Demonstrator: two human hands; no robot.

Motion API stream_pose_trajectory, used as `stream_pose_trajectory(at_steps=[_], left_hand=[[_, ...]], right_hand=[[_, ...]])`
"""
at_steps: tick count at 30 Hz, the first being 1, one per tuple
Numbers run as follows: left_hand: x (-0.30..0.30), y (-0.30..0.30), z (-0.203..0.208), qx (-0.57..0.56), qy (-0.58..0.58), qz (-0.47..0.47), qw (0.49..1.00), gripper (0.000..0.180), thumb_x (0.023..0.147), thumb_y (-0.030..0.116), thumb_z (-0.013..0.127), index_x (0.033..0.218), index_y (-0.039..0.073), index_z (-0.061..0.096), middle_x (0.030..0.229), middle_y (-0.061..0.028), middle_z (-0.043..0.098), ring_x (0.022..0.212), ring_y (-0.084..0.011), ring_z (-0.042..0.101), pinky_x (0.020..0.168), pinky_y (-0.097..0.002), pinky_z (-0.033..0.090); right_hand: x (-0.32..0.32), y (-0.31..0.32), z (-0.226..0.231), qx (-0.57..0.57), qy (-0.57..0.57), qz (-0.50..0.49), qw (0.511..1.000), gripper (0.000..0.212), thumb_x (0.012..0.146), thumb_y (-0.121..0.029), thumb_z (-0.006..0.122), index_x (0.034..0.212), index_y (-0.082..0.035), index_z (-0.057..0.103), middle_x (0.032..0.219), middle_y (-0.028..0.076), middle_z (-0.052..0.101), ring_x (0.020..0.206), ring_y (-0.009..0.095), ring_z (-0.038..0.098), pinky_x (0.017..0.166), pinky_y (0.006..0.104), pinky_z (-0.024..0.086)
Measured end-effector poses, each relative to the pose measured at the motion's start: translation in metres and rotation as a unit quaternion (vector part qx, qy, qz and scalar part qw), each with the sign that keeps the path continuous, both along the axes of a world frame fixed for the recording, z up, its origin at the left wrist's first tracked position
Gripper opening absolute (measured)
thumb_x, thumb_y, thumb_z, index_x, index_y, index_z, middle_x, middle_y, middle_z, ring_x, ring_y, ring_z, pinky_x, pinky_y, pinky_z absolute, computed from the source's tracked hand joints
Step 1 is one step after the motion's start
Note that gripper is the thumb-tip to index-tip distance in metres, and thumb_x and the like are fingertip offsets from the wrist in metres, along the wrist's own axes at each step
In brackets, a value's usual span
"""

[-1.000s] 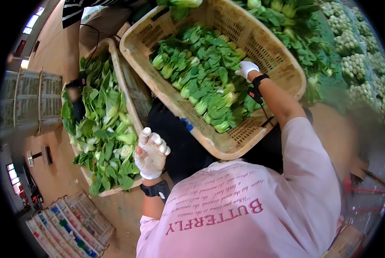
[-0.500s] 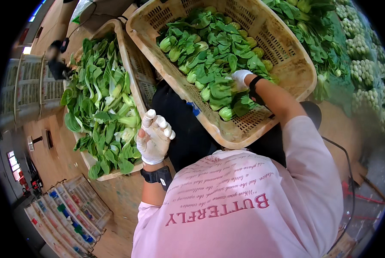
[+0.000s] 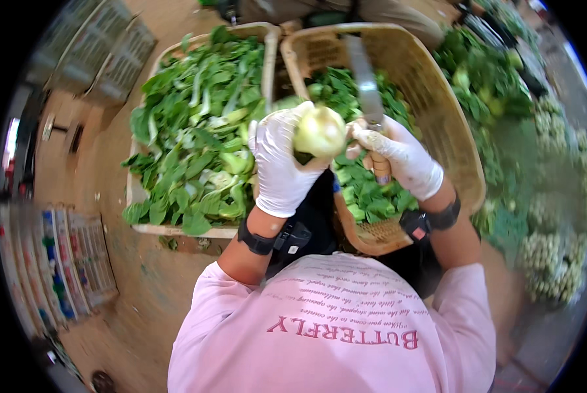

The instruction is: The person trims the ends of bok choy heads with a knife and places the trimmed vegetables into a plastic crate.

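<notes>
My gloved left hand (image 3: 282, 160) is closed around a head of bok choy (image 3: 321, 132), its pale cut-looking base facing me and its leaves mostly hidden behind the hand. Just to the right, my gloved right hand (image 3: 408, 157) grips a knife (image 3: 363, 75) by its light brown handle. The broad metal blade points away from me, above the right crate. Blade and bok choy are close together; I cannot tell whether they touch. Below the hands, a tan plastic crate (image 3: 441, 121) contains green bok choy. Left of it, another crate (image 3: 182, 230) is heaped with loose leaves and stalks.
Another person's legs (image 3: 398, 14) are beyond the crates. Leafy greens (image 3: 483, 92) and rows of pale-based bunches (image 3: 555, 262) lie at the right. Empty-looking crates (image 3: 103, 56) stand at far left, with more stacked crates (image 3: 61, 262) below them on the brown floor.
My left hand, raised with nothing in it before, now holds a bok choy. My right hand has come up out of the right crate and shows a knife. The view has turned.
</notes>
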State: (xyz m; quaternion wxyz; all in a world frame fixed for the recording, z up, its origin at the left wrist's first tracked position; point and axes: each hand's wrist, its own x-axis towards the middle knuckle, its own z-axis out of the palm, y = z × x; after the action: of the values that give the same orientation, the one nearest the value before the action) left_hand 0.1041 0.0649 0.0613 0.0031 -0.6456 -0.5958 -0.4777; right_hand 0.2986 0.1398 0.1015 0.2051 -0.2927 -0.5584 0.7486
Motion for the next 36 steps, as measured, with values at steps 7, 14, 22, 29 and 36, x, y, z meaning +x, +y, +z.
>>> stream_pose_trajectory(at_steps=[7,14,22,29,36], left_hand=[[-0.067,-0.045,-0.019,-0.108,-0.481,-0.083,0.866,0.052,0.069,-0.004,0.070,0.117,0.003,0.049,0.104,-0.0036,0.058,0.094,-0.0118,0.057,0.085,-0.0262,0.047],[-0.104,-0.075,-0.032,-0.108,-0.318,0.056,0.940,0.062,0.067,0.012,0.081,0.119,0.001,0.050,0.106,-0.0097,0.062,0.097,-0.0162,0.060,0.086,-0.0302,0.049],[-0.111,-0.085,-0.024,-0.052,-0.436,0.059,0.897,0.046,0.072,0.007,0.076,0.112,-0.002,0.056,0.104,-0.0071,0.064,0.091,-0.0127,0.060,0.082,-0.0264,0.049],[-0.144,-0.115,-0.051,0.015,-0.496,-0.059,0.866,0.069,0.073,0.040,0.076,0.123,0.003,0.045,0.103,-0.0119,0.060,0.084,-0.0212,0.059,0.077,-0.0332,0.049],[-0.152,-0.118,-0.029,-0.083,-0.459,0.000,0.885,0.071,0.085,0.055,0.053,0.131,0.002,0.043,0.120,-0.0123,0.055,0.109,-0.0210,0.052,0.097,-0.0324,0.039]], right_hand=[[-0.086,-0.027,-0.007,0.598,-0.120,-0.076,0.789,0.020,0.079,-0.016,0.065,0.099,-0.014,0.064,0.072,0.006,0.058,0.064,0.024,0.061,0.056,0.0312,0.048],[-0.155,-0.035,-0.008,0.735,-0.132,0.025,0.665,0.016,0.069,-0.019,0.070,0.080,-0.013,0.059,0.064,0.005,0.053,0.059,0.025,0.058,0.051,0.0343,0.045],[-0.202,-0.017,-0.039,0.709,-0.138,0.032,0.691,0.013,0.074,-0.022,0.064,0.077,-0.012,0.056,0.063,0.007,0.057,0.060,0.027,0.061,0.052,0.0380,0.048],[-0.247,-0.005,-0.061,0.641,-0.337,0.074,0.686,0.010,0.080,-0.018,0.057,0.083,-0.012,0.064,0.072,0.011,0.065,0.069,0.032,0.065,0.061,0.0408,0.052],[-0.227,-0.009,-0.057,0.080,0.027,0.138,0.987,0.042,0.083,-0.028,0.070,0.115,-0.003,0.058,0.096,0.001,0.064,0.085,0.011,0.059,0.075,0.0266,0.047]])
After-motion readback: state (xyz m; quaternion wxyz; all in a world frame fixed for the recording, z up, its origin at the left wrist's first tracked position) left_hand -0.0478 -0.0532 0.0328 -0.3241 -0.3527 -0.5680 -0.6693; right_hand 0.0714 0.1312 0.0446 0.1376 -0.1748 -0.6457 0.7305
